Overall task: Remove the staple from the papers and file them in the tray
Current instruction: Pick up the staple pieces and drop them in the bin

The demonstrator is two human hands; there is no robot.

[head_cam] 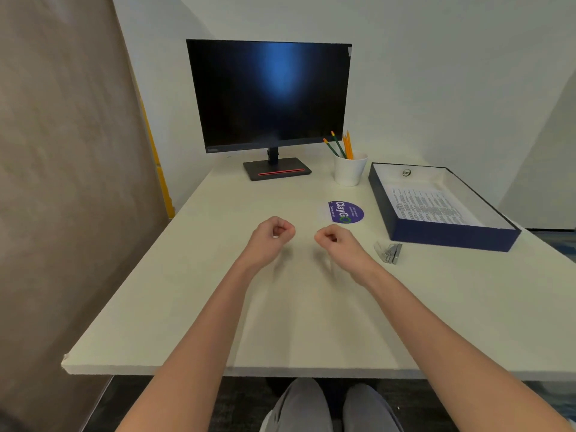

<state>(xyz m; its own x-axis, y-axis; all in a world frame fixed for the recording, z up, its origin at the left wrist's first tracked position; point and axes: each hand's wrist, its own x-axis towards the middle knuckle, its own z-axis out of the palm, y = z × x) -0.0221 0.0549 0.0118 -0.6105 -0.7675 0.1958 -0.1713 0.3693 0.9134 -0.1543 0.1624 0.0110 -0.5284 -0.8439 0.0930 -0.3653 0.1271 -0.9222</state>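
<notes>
Hovering mid-surface (193, 275), both fists are curling closed and empty: left hand (271, 236), right hand (335, 241). Papers (431, 204) are lying flat in the navy tray (448, 239), far right of the right grip, long axis running toward the monitor (269, 95). Staple remover (389, 251) is sitting just right of the right hand, nearer it.

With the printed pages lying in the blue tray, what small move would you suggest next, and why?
Probably just lower both hands to rest. The papers already lie flat in the tray, the staple remover sits on the desk beside it, and the left hand and right hand are closed fists, seemingly holding nothing.
</notes>
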